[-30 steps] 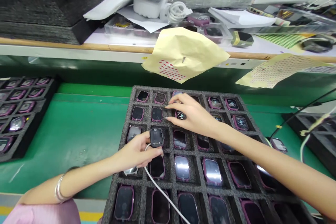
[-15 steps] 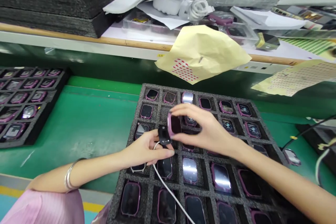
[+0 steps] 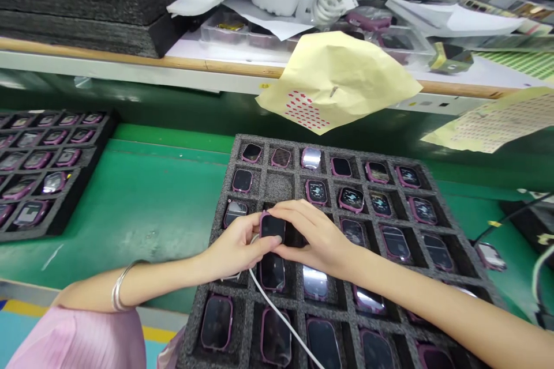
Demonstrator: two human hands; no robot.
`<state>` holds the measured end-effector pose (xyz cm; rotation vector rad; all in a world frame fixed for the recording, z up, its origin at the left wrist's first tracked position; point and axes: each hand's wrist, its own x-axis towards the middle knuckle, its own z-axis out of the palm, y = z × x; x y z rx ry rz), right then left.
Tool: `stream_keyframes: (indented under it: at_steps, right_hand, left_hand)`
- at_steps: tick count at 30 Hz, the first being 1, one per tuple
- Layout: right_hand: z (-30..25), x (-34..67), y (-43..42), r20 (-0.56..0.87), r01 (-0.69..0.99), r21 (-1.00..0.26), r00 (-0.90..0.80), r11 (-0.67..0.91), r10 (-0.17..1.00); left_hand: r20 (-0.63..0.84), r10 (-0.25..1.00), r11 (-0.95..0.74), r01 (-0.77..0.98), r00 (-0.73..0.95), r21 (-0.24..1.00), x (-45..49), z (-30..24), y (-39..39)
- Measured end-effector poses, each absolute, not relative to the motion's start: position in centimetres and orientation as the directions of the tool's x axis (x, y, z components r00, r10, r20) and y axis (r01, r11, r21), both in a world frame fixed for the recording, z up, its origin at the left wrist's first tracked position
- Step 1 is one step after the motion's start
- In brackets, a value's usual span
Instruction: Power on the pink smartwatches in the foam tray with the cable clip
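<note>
A purple-framed smartwatch (image 3: 272,229) with a dark screen is between my two hands, above a foam tray (image 3: 280,187). My right hand (image 3: 309,236) pinches the watch at its right side. My left hand (image 3: 240,248) is closed at its left side, its thumb over the lower screen. The small black charger seen earlier in the left hand is now hidden behind the watch. A white cable (image 3: 283,318) runs from the left hand down across the tray. Similar watches, such as one lit watch (image 3: 316,191), sit in the tray's compartments.
Another tray of watches (image 3: 37,159) lies left on the green table (image 3: 142,196). Black foam blocks (image 3: 78,0) are stacked on the shelf above. A yellow sheet (image 3: 333,81) hangs over the shelf edge. One more watch (image 3: 491,256) lies right of the tray.
My right hand has moved left and down, bringing the watch over the black charger in my left hand, which it now covers. The left thumb now rests on the watch.
</note>
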<state>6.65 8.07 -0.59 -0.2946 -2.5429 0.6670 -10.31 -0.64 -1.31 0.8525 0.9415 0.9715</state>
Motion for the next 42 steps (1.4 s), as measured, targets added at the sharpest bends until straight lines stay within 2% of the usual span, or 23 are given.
stream_keyframes:
  at_steps: [6, 16, 42]
  right_hand:
    - [-1.07, 6.56, 7.7, 0.436, 0.036, -0.61, -0.819, 0.791, 0.373]
    - [-0.87, 6.77, 7.43, 0.433, 0.065, -0.594, -0.815, 0.802, 0.386]
    - [-0.78, 6.77, 7.48, 0.442, 0.058, -0.554, -0.824, 0.83, 0.353]
  left_hand:
    - [-0.258, 0.933, 0.319, -0.247, 0.251, 0.915, -10.34, -1.41, -0.86]
    - [-0.254, 0.936, 0.296, -0.154, 0.244, 0.943, -10.55, -1.91, -0.95]
    - [-0.18, 0.954, 0.209, -0.102, 0.239, 0.973, -10.49, -1.72, -0.8]
